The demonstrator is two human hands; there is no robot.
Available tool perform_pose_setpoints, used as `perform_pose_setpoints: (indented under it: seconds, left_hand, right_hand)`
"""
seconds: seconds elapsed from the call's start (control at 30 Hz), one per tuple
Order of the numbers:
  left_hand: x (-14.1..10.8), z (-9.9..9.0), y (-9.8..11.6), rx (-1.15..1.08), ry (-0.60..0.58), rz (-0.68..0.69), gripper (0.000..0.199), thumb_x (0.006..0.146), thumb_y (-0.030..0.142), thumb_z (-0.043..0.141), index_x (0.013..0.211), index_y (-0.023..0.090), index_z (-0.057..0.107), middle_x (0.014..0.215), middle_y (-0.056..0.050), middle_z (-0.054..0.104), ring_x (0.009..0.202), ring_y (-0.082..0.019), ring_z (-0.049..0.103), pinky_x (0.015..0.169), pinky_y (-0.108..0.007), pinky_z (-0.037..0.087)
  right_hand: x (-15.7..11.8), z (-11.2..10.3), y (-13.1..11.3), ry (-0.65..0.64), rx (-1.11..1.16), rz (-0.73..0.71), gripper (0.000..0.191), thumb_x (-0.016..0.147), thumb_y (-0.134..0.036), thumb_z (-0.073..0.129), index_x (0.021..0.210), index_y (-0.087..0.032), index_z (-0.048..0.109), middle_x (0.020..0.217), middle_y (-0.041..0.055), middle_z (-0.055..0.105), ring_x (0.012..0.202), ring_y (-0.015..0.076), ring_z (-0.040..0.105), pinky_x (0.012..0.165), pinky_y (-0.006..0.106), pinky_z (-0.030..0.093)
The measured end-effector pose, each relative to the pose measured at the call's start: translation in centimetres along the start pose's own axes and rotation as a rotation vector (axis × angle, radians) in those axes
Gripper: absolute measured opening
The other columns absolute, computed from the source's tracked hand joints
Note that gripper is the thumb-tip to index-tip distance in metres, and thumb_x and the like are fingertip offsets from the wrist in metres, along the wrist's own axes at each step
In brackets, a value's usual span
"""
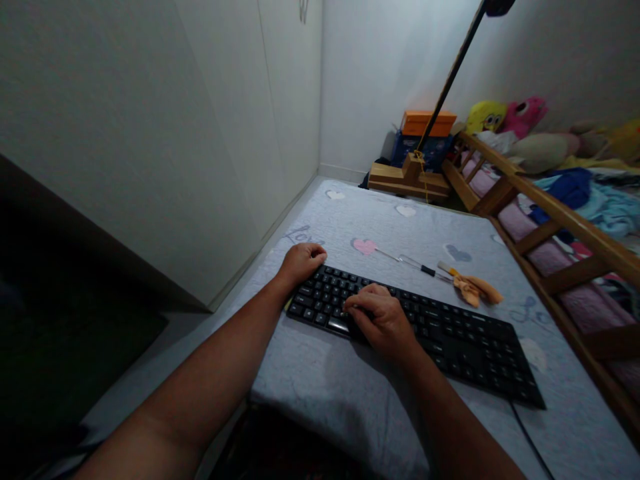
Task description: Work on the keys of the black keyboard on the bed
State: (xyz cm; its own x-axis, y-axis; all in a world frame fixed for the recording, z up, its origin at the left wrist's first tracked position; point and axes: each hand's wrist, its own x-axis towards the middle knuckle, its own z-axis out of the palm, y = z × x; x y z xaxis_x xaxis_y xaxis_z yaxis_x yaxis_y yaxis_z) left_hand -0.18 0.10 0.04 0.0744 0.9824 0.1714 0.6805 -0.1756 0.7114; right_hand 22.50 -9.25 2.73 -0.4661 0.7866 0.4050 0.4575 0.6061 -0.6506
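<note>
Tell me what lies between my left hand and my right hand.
In the head view, part of the black keyboard lies between your left hand and right hand.

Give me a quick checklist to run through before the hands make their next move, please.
1. Keyboard lying keys up: ok.
2. Left hand at the keyboard's left end: ok.
3. Right hand holding something small: cannot tell; the fingers hide it.
4. Wire tool apart from the keyboard: ok.
5. Cable clear of both hands: ok.
6. Cable plugged in at its far end: cannot tell; it leaves the picture.
</note>
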Motion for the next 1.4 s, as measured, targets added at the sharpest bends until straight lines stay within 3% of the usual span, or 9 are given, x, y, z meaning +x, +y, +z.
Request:
perform_pose_setpoints:
  seconds: [0.47,0.93,1.4]
  left_hand:
    - [0.01,0.04,-0.01,-0.01,-0.002,-0.017,0.024,0.08,0.032,0.056,0.081,0.018,0.076,0.077,-0.004,0.075,0.077,-0.019,0.067,0.072,-0.028,0.049]
    - [0.09,0.14,-0.26,0.005,0.003,-0.01,0.026,0.08,0.033,0.055,0.082,0.018,0.076,0.078,-0.004,0.076,0.078,-0.02,0.067,0.074,-0.029,0.049]
    - [0.09,0.07,-0.21,-0.001,0.004,-0.015,0.025,0.079,0.034,0.056,0.081,0.018,0.076,0.079,-0.003,0.076,0.078,-0.02,0.068,0.073,-0.029,0.049]
  right_hand:
    - [0.03,0.21,0.28,0.037,-0.016,0.024,0.019,0.087,-0.011,0.058,0.088,-0.022,0.074,0.08,0.0038,0.068,0.083,0.019,0.061,0.079,0.035,0.047]
    - [-0.1,-0.03,-0.52,-0.015,0.008,-0.026,0.018,0.085,-0.012,0.059,0.085,-0.021,0.074,0.078,0.0034,0.067,0.08,0.0181,0.061,0.079,0.034,0.046]
    - [0.01,0.13,0.27,0.044,-0.026,0.016,0.019,0.087,-0.011,0.057,0.088,-0.022,0.073,0.079,0.0035,0.068,0.082,0.0193,0.061,0.078,0.035,0.047]
